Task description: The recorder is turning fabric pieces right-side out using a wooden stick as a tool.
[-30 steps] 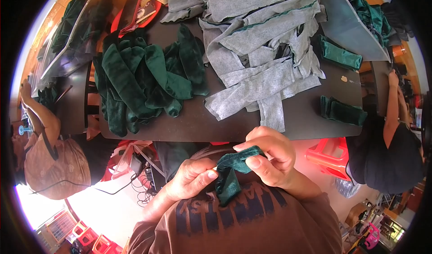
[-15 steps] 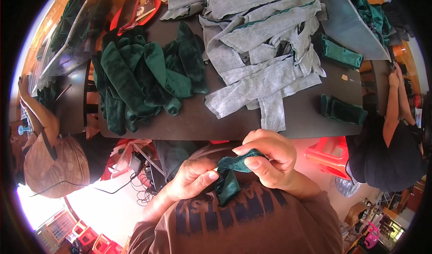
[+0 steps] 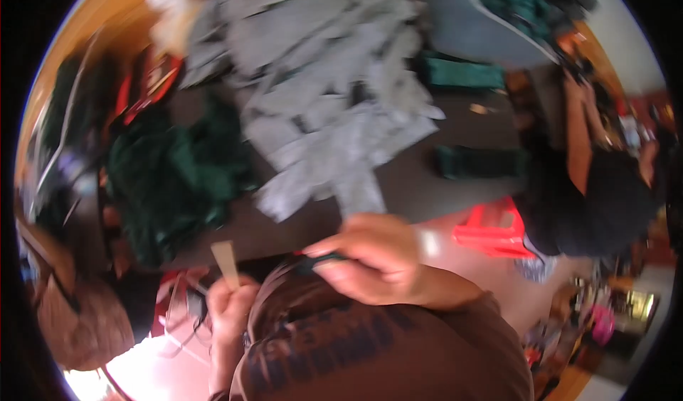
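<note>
The picture is smeared by motion. My left hand (image 3: 231, 306) is closed around a flat, pale wooden-looking stick (image 3: 224, 260), which points up from the fist near the table's front edge. In front of my chest, my right hand (image 3: 377, 259) pinches a dark green piece of fabric (image 3: 326, 260) between thumb and fingers; most of it is hidden. Beyond my hands lie a heap of grey strips (image 3: 320, 116) and, to its left, a pile of dark green plush pieces (image 3: 167, 180).
Green folded bundles, one farther back (image 3: 466, 74) and one nearer (image 3: 480, 163), lie on the dark table (image 3: 420, 191) at right. A red stool (image 3: 491, 230) stands below. Co-workers sit left (image 3: 82, 323) and right (image 3: 597, 195). A red tray (image 3: 153, 84) is at back left.
My hands have come apart; the left moved down and left, with a pale stick now standing out of it. My right hand keeps the green fabric. The whole view has shifted and blurred.
</note>
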Tool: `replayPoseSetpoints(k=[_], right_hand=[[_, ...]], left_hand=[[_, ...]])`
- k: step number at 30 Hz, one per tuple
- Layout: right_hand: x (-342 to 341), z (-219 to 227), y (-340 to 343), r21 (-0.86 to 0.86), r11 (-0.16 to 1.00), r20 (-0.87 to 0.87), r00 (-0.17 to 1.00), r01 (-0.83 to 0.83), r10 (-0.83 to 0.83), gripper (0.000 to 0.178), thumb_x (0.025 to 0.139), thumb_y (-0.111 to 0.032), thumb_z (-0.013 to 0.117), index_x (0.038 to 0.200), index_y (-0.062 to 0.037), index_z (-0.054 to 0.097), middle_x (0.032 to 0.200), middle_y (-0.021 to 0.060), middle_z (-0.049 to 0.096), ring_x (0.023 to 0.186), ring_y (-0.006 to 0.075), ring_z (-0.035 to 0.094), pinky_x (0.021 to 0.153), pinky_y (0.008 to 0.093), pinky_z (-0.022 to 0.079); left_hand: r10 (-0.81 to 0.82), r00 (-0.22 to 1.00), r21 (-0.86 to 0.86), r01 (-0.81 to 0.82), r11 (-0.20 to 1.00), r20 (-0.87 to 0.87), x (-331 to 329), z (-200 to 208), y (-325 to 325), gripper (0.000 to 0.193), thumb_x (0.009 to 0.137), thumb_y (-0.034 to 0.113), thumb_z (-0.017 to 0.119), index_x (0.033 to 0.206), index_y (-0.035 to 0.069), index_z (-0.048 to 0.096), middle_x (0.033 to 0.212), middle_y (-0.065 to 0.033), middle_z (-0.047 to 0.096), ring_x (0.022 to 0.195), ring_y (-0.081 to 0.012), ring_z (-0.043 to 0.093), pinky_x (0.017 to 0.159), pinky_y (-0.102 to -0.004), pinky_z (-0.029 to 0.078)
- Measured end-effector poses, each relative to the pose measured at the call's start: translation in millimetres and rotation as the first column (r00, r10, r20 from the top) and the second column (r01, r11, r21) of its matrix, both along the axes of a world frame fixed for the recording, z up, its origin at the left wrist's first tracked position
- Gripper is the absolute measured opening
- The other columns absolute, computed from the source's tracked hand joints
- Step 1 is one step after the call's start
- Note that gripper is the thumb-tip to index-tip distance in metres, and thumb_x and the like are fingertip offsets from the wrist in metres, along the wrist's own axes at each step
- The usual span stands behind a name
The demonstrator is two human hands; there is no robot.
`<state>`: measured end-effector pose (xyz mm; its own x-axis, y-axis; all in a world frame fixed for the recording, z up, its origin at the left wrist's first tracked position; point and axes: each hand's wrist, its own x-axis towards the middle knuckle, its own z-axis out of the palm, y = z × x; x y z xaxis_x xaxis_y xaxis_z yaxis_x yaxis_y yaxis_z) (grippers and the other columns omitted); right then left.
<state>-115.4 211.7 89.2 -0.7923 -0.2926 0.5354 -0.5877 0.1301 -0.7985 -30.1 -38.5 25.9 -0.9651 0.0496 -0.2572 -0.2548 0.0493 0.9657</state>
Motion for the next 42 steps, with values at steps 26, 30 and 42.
replayPoseSetpoints(k=[26,30,42], right_hand=[[30,-2,189,-0.250,0.529,0.282,0.584,0.811,-0.761,0.013,0.083,-0.007,0.058,0.092,0.0016,0.061,0.073,-0.0055,0.049,0.062,0.0008,0.039,0.055,0.0148,0.031],[17,-12,225,-0.208,0.449,0.304,0.494,0.869,-0.815,0.015,0.081,-0.008,0.061,0.092,0.0024,0.061,0.075,-0.0032,0.055,0.065,0.0017,0.045,0.058,0.0151,0.036],[-2,-40,260,-0.017,0.422,0.189,0.417,0.907,-0.889,0.017,0.078,-0.010,0.065,0.090,0.0019,0.061,0.077,0.0043,0.059,0.064,0.0072,0.050,0.058,0.0196,0.040]], left_hand=[[-0.544,0.838,0.270,0.515,0.813,0.039,-117,80,206,0.023,0.082,0.002,0.058,0.103,0.002,0.050,0.080,0.0014,0.053,0.072,-0.0049,0.050,0.065,-0.0185,0.041],[-0.528,0.849,0.181,0.521,0.834,-0.008,-131,78,262,0.015,0.087,0.012,0.050,0.100,0.006,0.047,0.061,0.0045,0.045,0.042,-0.0006,0.030,0.037,-0.0159,0.022],[-0.495,0.869,-0.070,0.493,0.867,-0.018,-148,56,287,0.021,0.084,0.010,0.056,0.101,0.003,0.047,0.067,0.0050,0.043,0.060,-0.0022,0.037,0.053,-0.0182,0.032]])
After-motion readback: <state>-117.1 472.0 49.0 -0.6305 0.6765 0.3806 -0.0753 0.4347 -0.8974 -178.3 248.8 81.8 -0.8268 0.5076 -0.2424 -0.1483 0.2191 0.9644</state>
